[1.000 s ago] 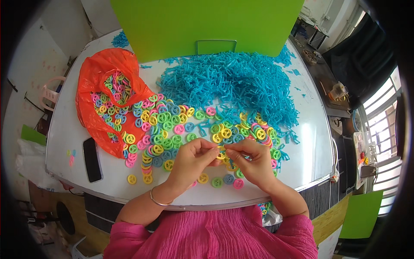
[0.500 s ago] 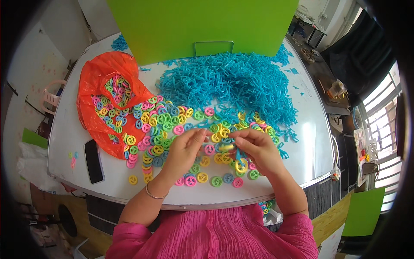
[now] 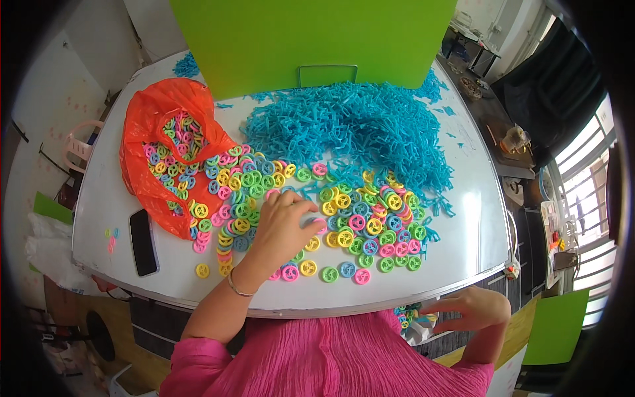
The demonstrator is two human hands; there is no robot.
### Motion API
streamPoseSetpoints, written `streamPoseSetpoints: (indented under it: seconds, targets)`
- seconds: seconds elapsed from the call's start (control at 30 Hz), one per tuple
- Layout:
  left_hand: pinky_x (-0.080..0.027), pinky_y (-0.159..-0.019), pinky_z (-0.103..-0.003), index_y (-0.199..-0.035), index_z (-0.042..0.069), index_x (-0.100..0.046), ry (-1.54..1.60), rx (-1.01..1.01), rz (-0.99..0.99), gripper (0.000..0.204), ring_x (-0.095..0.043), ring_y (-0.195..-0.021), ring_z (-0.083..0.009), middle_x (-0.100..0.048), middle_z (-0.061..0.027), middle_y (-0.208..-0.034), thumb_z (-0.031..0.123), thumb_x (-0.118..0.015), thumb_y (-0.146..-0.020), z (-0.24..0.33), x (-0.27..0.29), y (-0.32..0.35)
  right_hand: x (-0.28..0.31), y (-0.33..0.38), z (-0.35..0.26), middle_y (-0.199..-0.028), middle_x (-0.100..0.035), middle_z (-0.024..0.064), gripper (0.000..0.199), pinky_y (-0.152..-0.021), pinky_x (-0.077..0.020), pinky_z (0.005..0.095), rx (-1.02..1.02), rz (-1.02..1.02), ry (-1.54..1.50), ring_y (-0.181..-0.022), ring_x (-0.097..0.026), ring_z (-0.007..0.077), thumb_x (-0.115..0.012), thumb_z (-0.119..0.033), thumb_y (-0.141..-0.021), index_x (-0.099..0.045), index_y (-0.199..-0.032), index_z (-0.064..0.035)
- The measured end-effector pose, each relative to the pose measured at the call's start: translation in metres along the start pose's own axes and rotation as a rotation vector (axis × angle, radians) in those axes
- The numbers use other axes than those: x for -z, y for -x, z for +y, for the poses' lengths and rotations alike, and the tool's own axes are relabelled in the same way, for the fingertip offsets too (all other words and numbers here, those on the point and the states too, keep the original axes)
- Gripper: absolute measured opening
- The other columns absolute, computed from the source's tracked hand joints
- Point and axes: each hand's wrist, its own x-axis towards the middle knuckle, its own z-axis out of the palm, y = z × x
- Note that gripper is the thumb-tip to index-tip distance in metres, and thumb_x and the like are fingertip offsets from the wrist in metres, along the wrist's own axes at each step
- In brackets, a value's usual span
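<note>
My left hand [image 3: 283, 223] lies over a spread of small plastic rings [image 3: 370, 225] in pink, yellow, green and blue on the white table [image 3: 463, 218]. Its fingers are curled down, with the tips touching rings near the spread's middle; I see no ring lifted. A thin bracelet sits on that wrist. My right hand [image 3: 471, 307] is below the table's front edge at my right side. Its fingers point left at a clump of coloured rings [image 3: 411, 316] hanging there. Whether it holds anything is unclear.
An orange plastic bag [image 3: 149, 119] spilling more rings lies at the left. A big heap of blue plastic sticks [image 3: 357, 129] fills the back. Behind stands a green board [image 3: 311, 33]. A black phone [image 3: 143, 241] lies near the front left edge.
Both hands were together over the rings at the front. My right hand has dropped below the table edge to my right, and my left hand has shifted left onto the ring spread.
</note>
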Motion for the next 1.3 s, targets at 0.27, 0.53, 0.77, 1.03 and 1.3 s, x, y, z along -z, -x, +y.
streamPoseSetpoints:
  seconds: [0.27, 0.53, 0.77, 1.03, 1.3]
  targets:
    - [-0.047, -0.068, -0.032, -0.084, 0.005, -0.064, 0.223, 0.18, -0.178, 0.02, -0.059, -0.071, -0.0195, -0.06, -0.0063, -0.075, 0.02, -0.075, -0.076, 0.003, 0.011, 0.0, 0.038, -0.117, -0.017, -0.093, -0.068, 0.01, 0.026, -0.067, -0.0527, 0.0341, 0.277, 0.464, -0.117, -0.076, -0.066, 0.0259, -0.069, -0.012, -0.081, -0.068, -0.106, -0.0057]
    - [-0.048, -0.061, -0.024, -0.087, 0.001, -0.061, 0.499, 0.312, 0.124, 0.022, -0.06, -0.066, -0.0111, -0.063, -0.0057, -0.074, 0.02, -0.07, -0.085, -0.008, 0.02, -0.013, 0.04, -0.261, 0.01, -0.094, -0.06, 0.0127, 0.018, -0.079, -0.0477, 0.0389, 0.232, 0.727, 0.403, -0.09, -0.057, 0.0325, -0.069, -0.011, -0.077, -0.068, -0.092, -0.0029]
    - [-0.045, -0.064, -0.02, -0.096, 0.002, -0.062, 0.946, 0.379, 0.108, 0.019, -0.057, -0.072, -0.0059, -0.064, -0.0001, -0.081, 0.019, -0.067, -0.089, -0.011, 0.023, -0.011, 0.043, -0.239, -0.003, -0.108, -0.062, 0.0126, 0.017, -0.08, -0.0512, 0.035, 0.174, 0.904, 0.012, -0.098, -0.061, 0.0258, -0.069, -0.014, -0.082, -0.067, -0.094, -0.0013]
    - [-0.044, -0.067, -0.021, -0.104, 0.005, -0.058, 1.17, 0.478, -0.049, 0.021, -0.057, -0.076, -0.0071, -0.062, 0.0, -0.086, 0.019, -0.063, -0.09, -0.006, 0.008, -0.008, 0.025, -0.224, 0.011, -0.108, -0.06, 0.0092, 0.018, -0.079, -0.055, 0.0294, 0.184, 0.641, -1.135, -0.094, -0.064, 0.019, -0.058, -0.008, -0.092, -0.053, -0.108, -0.0004]
    - [-0.047, -0.07, -0.021, -0.108, 0.002, -0.059, 1.219, 0.437, -0.061, 0.024, -0.06, -0.081, -0.0077, -0.065, -0.0024, -0.092, 0.019, -0.061, -0.092, 0.006, 0.01, -0.007, 0.021, -0.216, -0.002, -0.096, -0.063, 0.0079, 0.023, -0.066, -0.054, 0.0253, 0.191, 0.632, -1.131, -0.08, -0.065, 0.0152, -0.061, -0.005, -0.09, -0.054, -0.111, -0.0014]
